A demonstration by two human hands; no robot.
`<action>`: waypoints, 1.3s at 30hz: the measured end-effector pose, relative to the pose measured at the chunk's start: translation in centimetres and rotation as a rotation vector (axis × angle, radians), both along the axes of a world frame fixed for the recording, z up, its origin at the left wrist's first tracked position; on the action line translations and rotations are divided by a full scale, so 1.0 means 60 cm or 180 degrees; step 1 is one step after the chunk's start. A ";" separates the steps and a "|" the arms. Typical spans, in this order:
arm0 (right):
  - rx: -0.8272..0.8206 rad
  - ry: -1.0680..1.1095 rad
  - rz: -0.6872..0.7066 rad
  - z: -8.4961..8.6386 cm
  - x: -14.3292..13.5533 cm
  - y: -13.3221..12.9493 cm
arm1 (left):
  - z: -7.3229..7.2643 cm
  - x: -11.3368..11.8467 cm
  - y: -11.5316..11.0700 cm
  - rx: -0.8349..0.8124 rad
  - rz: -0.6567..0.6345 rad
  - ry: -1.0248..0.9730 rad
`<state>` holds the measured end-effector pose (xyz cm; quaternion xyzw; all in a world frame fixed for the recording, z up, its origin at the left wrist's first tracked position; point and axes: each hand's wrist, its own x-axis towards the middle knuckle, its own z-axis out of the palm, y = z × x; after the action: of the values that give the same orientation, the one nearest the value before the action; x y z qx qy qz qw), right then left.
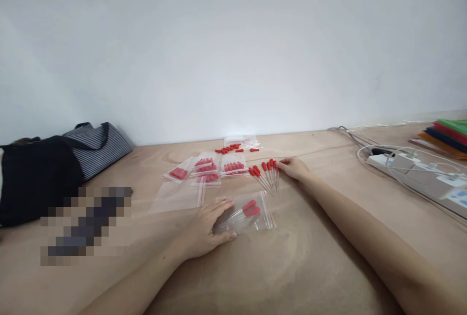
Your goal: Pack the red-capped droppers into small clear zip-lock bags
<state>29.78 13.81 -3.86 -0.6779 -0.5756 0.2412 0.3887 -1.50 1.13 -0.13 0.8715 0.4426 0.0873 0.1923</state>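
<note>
My right hand [293, 167] touches the rightmost red-bulbed clear dropper [279, 170] on the tan bench [299, 271], grip unclear; probably light, fragile, best pinched at its red end. Left hand [207, 227], fingers spread, touches a clear plastic bag [265, 215].

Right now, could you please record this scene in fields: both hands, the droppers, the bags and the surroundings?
Left hand: fingers spread, touching the near transparent zip bag
Inside it: two red-bulbed droppers
Right hand: fingertips at the right end of the loose droppers; grip unclear
Farther back: zip bags with red bulbs showing; loose red bulbs
Far left: striped bag
Far right: power strip
</note>
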 end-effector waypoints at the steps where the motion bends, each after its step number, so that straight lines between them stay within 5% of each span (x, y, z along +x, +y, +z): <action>1: -0.0023 0.0050 -0.0017 -0.002 -0.002 0.001 | 0.001 0.000 -0.001 -0.0008 -0.0006 0.0020; 5: -0.0111 0.0434 -0.0074 -0.005 0.003 -0.019 | 0.004 0.000 -0.003 -0.0023 -0.0005 0.0107; 12: -0.0008 0.1614 0.0279 0.001 0.025 -0.115 | 0.000 0.001 0.001 0.0050 0.0000 0.0123; 15: 0.0048 0.2334 0.0368 0.000 0.006 -0.141 | -0.002 0.001 0.003 0.0055 0.0016 0.0098; 24: -0.0111 0.2686 0.0605 0.001 -0.062 -0.172 | -0.005 -0.001 0.001 0.0000 0.0173 0.0063; 29: -0.0325 0.2369 0.1222 0.006 -0.082 -0.198 | -0.008 0.000 0.002 0.0020 0.0132 0.0000; 35: 0.0008 0.0980 0.1736 0.008 -0.098 -0.199 | -0.010 -0.002 0.005 0.0069 0.0106 -0.0089; 39: 0.0245 0.0684 0.2195 0.010 -0.113 -0.187 | -0.011 -0.002 0.006 0.0051 0.0105 -0.0168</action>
<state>23.00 2.59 -3.26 -0.3995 -0.7348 0.4062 0.3679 -1.60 1.47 -0.80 0.8630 0.4510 0.1170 0.1954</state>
